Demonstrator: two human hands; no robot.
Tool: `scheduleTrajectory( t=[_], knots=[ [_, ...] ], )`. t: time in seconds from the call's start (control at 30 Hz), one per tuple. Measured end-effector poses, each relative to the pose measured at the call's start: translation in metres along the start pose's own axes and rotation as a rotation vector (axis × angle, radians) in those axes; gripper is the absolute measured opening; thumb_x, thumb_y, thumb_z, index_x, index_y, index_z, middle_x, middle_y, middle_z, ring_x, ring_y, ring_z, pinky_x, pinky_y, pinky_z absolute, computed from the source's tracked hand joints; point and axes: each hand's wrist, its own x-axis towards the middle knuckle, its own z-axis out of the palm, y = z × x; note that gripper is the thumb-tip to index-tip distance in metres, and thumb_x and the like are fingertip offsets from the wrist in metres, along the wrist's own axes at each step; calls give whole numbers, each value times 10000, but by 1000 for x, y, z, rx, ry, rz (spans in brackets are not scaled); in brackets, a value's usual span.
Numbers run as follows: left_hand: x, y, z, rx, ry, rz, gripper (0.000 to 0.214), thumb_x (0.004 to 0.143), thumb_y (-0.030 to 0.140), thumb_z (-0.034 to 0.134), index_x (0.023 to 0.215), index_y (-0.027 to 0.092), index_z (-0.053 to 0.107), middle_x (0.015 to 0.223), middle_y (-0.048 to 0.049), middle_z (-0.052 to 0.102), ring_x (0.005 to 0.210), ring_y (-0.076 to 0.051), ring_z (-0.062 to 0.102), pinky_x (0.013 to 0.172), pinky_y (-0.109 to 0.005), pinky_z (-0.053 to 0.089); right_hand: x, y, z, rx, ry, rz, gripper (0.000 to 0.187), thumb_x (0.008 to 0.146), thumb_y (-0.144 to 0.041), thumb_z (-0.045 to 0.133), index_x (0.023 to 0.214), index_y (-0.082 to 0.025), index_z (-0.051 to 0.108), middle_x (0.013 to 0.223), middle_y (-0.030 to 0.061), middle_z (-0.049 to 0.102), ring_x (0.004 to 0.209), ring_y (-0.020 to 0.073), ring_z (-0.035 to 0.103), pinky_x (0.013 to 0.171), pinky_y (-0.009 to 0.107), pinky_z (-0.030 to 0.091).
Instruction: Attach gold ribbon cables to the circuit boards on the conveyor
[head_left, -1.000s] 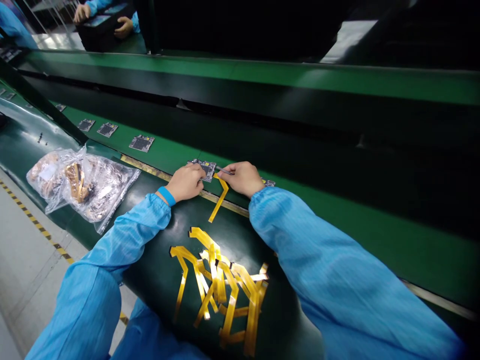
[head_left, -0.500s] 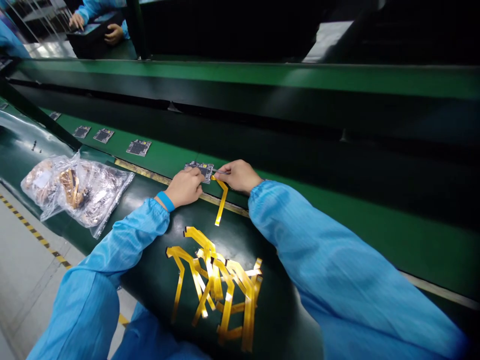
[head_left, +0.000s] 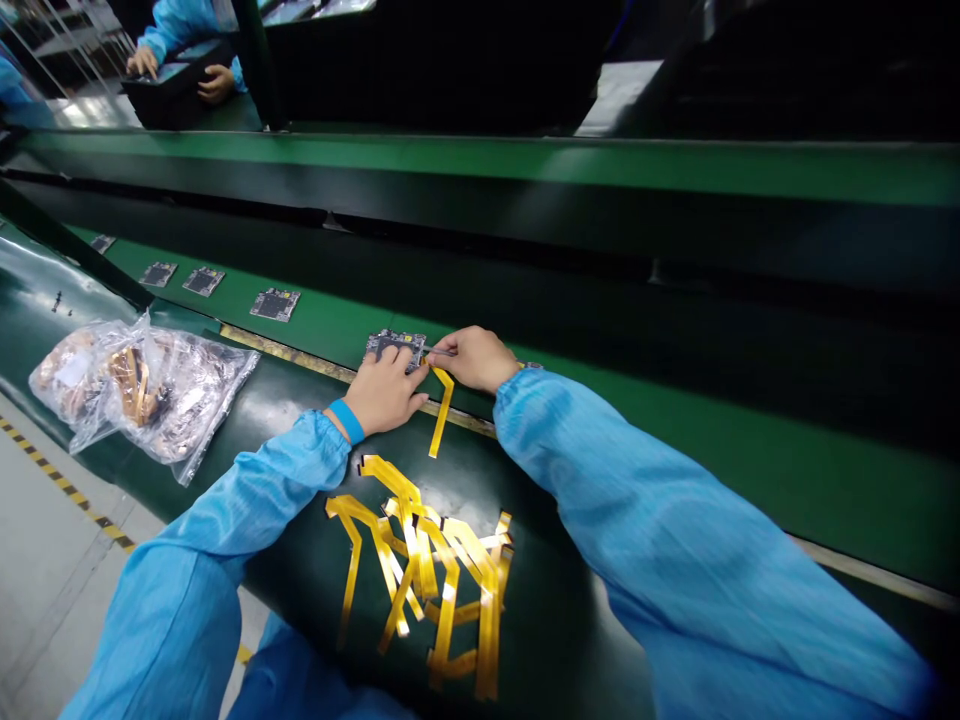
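Observation:
My left hand (head_left: 386, 392) is closed over the near edge of a small circuit board (head_left: 395, 345) lying at the edge of the green belt (head_left: 675, 440). My right hand (head_left: 474, 358) is pinched on a thin metal tool, probably tweezers (head_left: 439, 351), whose tip meets the board's right corner. A yellow flex cable (head_left: 440, 408) hangs from that corner down over the dark green mat (head_left: 300, 420). A loose pile of several yellow flex cables (head_left: 424, 570) lies on the mat between my blue sleeves.
Three more circuit boards (head_left: 274, 303) lie further left along the belt. A clear plastic bag of parts (head_left: 142, 390) sits on the mat at left. Another person's hands (head_left: 214, 82) rest on a dark tray at top left. A raised green rail (head_left: 525, 160) runs behind the belt.
The view has drifted a little. The flex cable now hangs straighter from the board's corner. Both hands stay on the board.

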Motion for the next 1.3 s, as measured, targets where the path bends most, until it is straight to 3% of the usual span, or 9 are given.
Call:
scheduleTrajectory(
  t=[0.23,0.33,0.5,0.7,0.87,0.97,1.07,1.17,1.3],
  knots=[
    [2,7,4,12,20,23,520,1062,463,463,1468,169,601,1383,-196,577,1240,-359,500,1000,-496,439,-20,0,-7,-174,109,-185,421,1042,-477,469,1031,-289,846,1174,66,782,927,237,723,682,323,456],
    [3,10,5,24,30,26,529,1061,471,464,1467,159,597,1388,-197,577,1242,-359,496,1001,-495,433,-23,-1,-7,-180,92,-233,329,1024,-405,517,1086,-294,821,1170,58,772,953,246,715,698,332,453],
    [5,15,6,32,23,28,525,1066,464,462,1471,158,594,1387,-189,585,1244,-349,499,1003,-478,426,-23,8,-4,-172,72,-195,184,974,-372,619,998,-283,778,1039,46,793,901,240,706,689,327,438],
    [6,21,5,25,38,44,532,1067,472,453,1474,160,595,1408,-191,581,1255,-348,505,1013,-479,424,-25,23,-3,-218,89,-221,186,995,-375,595,971,-276,750,1043,51,790,902,243,705,699,333,430],
    [0,7,5,-147,69,72,440,1075,415,462,1418,208,646,1360,-142,632,1246,-319,553,1019,-454,456,-38,31,-5,-86,150,-236,210,1000,-363,567,969,-248,740,1018,82,775,889,246,700,710,337,459],
    [-9,-6,10,-379,210,38,324,1056,323,507,1277,198,709,1258,-101,688,1190,-257,595,1042,-383,471,-60,31,-2,30,213,-284,233,1004,-395,565,981,-236,733,988,93,761,864,247,701,722,348,487],
    [-19,-13,20,-628,355,-65,221,1027,275,529,986,184,727,992,-64,699,952,-201,636,891,-314,496,-91,20,9,120,248,-383,223,972,-435,648,1005,-229,728,943,78,752,794,226,688,686,339,488],
    [-26,-12,30,-808,340,-103,303,1015,310,531,749,189,612,723,5,577,681,-145,537,671,-274,397,-123,5,31,201,172,-465,189,989,-403,664,959,-227,728,832,31,725,718,177,663,655,300,460],
    [-28,-11,38,-887,281,-52,436,1008,396,501,624,204,421,617,42,436,610,-120,418,636,-277,299,-142,-2,61,214,121,-538,204,1008,-360,661,871,-222,726,786,9,714,691,142,650,638,273,412]
  ],
)
